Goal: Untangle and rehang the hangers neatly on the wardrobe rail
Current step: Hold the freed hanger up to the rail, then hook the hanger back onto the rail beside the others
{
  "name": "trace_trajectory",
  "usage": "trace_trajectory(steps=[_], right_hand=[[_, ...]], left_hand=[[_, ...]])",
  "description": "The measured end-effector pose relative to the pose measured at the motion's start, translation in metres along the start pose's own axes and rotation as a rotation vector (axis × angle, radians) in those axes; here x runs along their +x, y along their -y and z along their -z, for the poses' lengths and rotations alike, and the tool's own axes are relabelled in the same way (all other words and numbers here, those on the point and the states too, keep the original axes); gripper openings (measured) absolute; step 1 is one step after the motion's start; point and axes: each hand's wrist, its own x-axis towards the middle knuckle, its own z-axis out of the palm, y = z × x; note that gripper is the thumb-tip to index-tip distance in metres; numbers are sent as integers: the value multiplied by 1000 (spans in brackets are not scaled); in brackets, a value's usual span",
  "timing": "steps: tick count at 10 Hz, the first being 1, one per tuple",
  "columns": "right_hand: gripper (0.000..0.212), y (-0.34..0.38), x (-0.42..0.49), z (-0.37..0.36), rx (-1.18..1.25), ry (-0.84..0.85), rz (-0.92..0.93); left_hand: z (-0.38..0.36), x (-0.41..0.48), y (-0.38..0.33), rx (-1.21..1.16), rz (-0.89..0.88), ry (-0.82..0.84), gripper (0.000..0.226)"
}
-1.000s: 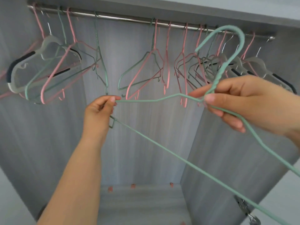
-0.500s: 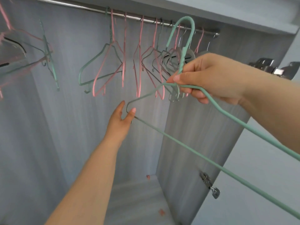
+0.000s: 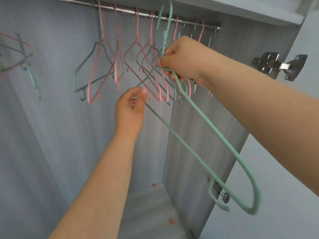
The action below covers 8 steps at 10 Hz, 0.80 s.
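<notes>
Doubly grasped just below rail (image 3: 126, 11): green hanger (image 3: 214, 126), by right hand (image 3: 181, 61) at neck, by left hand (image 3: 130, 107) at far corner.

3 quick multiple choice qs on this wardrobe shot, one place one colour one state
1. The left hand is: A above the right hand; B below it; C behind it.
2. The held hanger is: A pink; B black; C green.
3. The right hand's fingers: A grip the hanger's neck; B lie straight; C curl on nothing.
Answers: 1 B, it sits lower in frame; 2 C, its wire is mint green; 3 A, they curl round the neck.
</notes>
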Motion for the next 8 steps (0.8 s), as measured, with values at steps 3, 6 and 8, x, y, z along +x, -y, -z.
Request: trace_trajectory(steps=[3, 6, 8], right_hand=[[37, 7, 51, -45, -31, 57, -8], [37, 16, 135, -74, 91, 75, -177], [36, 19, 171, -74, 93, -149, -37]], left_hand=[[4, 10, -11, 5, 117, 209, 41], [4, 19, -10, -15, 156, 329, 49], [4, 16, -2, -31, 92, 350, 33]])
